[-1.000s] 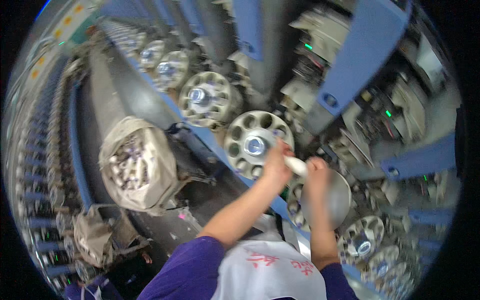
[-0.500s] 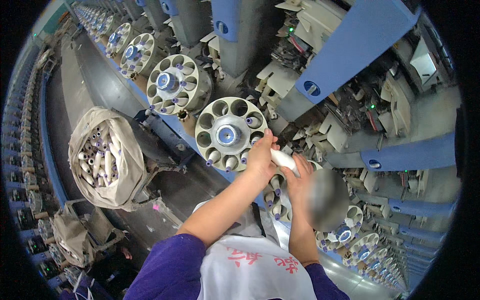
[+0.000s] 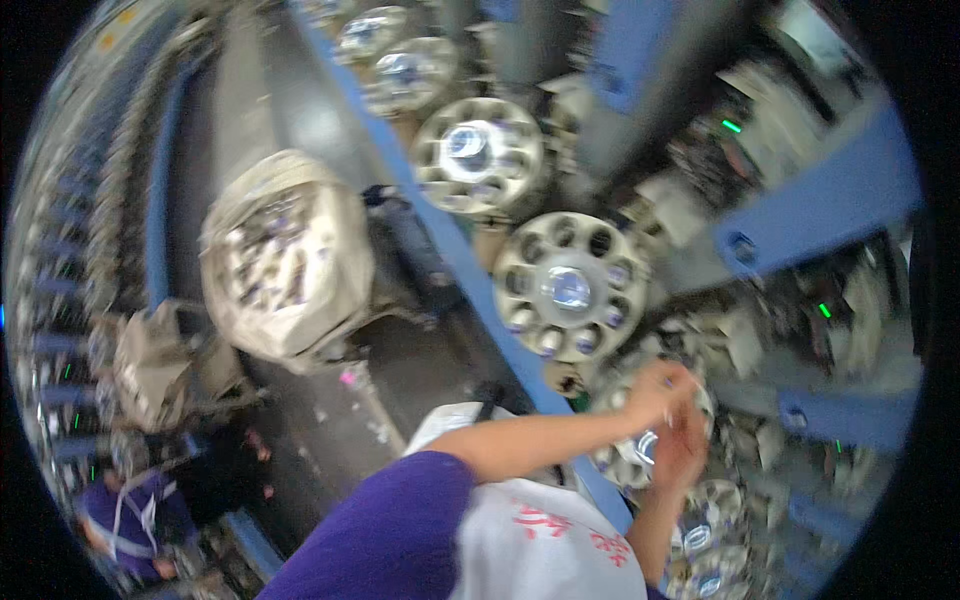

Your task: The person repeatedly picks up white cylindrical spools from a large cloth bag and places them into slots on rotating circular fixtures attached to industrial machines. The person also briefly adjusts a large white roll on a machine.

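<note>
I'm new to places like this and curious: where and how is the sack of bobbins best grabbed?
The sack is probably best held by opposite sides of its rim, coming from above: it opens upward, and cloth rings the bobbins inside, leaving fabric to grip.

Beneath the fingers [image 3: 678, 382], a round magazine [image 3: 622, 475] is cream. Beyond them, up and to the left, a second magazine [image 3: 568, 354] is cream too, ringed with dark round holes about a blue hub [image 3: 571, 290]. Left of the fingers runs a blue rail [image 3: 462, 258]; farther left, a beige sack [image 3: 345, 290] shows white bobbins [image 3: 285, 265] with purple ends. Nearer the body than the fingers, the sleeve [image 3: 390, 530] is plain purple and the apron [image 3: 500, 545] white, marked in red. Up and right of the fingers, a machine panel [image 3: 830, 190] is blue.
</note>
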The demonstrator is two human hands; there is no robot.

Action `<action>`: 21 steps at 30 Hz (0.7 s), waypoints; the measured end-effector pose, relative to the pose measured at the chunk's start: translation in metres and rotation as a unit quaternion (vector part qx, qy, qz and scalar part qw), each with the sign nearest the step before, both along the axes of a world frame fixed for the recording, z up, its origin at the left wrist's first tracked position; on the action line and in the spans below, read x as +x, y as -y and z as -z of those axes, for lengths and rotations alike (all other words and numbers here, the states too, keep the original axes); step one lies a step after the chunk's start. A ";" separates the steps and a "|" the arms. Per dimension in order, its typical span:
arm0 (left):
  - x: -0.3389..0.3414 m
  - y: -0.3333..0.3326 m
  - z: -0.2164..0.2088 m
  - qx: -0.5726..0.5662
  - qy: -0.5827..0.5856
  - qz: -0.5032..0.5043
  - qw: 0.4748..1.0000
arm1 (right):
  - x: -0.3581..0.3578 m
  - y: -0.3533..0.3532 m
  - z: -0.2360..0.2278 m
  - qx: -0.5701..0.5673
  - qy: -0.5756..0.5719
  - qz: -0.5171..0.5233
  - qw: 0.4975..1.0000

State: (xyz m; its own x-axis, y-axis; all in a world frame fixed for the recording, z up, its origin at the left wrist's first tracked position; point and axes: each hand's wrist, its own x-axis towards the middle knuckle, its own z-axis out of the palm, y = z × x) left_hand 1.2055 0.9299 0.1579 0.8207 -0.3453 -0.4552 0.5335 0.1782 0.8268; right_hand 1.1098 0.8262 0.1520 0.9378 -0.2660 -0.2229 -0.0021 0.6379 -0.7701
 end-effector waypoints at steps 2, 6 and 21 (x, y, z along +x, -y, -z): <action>-0.009 0.000 0.005 -0.053 0.038 0.073 0.995 | -0.032 0.018 0.008 -0.074 -0.065 0.052 0.994; 0.014 -0.061 0.027 -0.063 0.128 0.063 0.988 | -0.066 0.044 0.068 -0.755 -0.134 0.075 0.638; 0.052 -0.848 0.223 -0.120 -0.157 -0.718 0.667 | 0.124 -0.402 0.117 -0.632 -0.031 -0.355 0.688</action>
State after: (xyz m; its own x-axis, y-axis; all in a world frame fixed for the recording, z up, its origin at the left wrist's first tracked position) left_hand 1.2572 1.7775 -0.0652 0.2608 0.6004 -0.7560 -0.1894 0.7997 0.5697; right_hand 1.2337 1.2280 0.0349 0.9307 0.2354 -0.2799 -0.0260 -0.7208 -0.6927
